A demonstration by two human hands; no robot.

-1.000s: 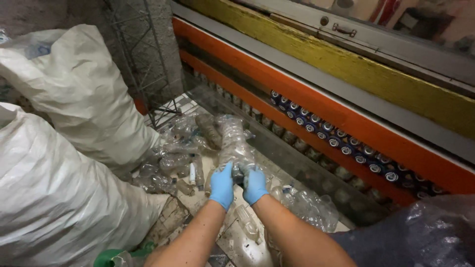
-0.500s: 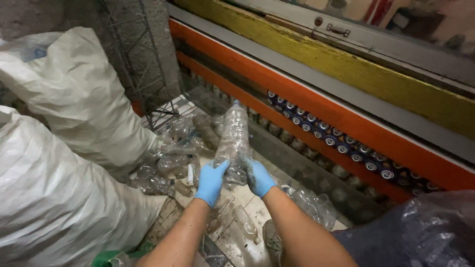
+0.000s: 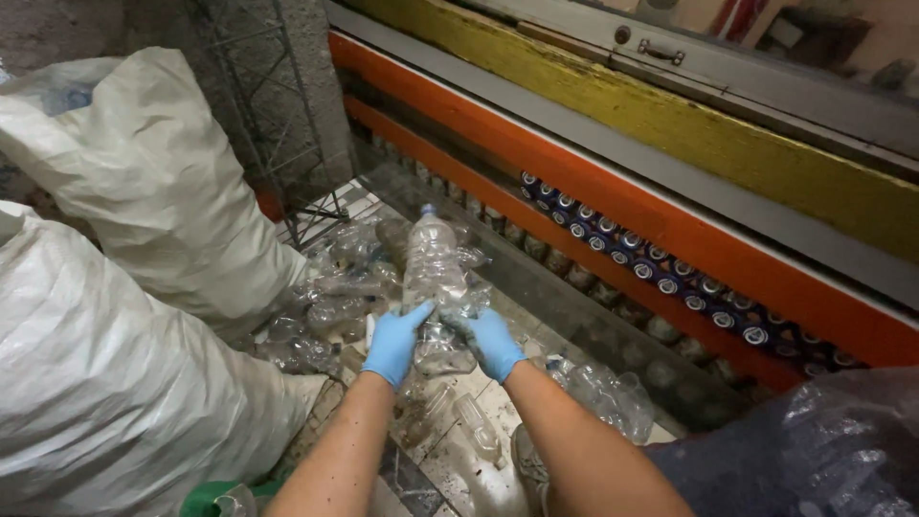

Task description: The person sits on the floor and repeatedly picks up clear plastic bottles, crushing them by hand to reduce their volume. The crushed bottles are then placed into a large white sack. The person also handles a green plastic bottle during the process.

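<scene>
Clear plastic bottle [image 3: 436,273] upright at centre, gripped low by left hand [image 3: 395,343] and right hand [image 3: 493,342], fingers curled around its base; crushed bottles [image 3: 330,306] heaped left, white sacks [image 3: 153,182] beyond.

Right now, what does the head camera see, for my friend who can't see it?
Two blue-gloved hands, left and right, hold up a clear plastic bottle above a pile of crushed bottles, with white sacks on the left.
</scene>
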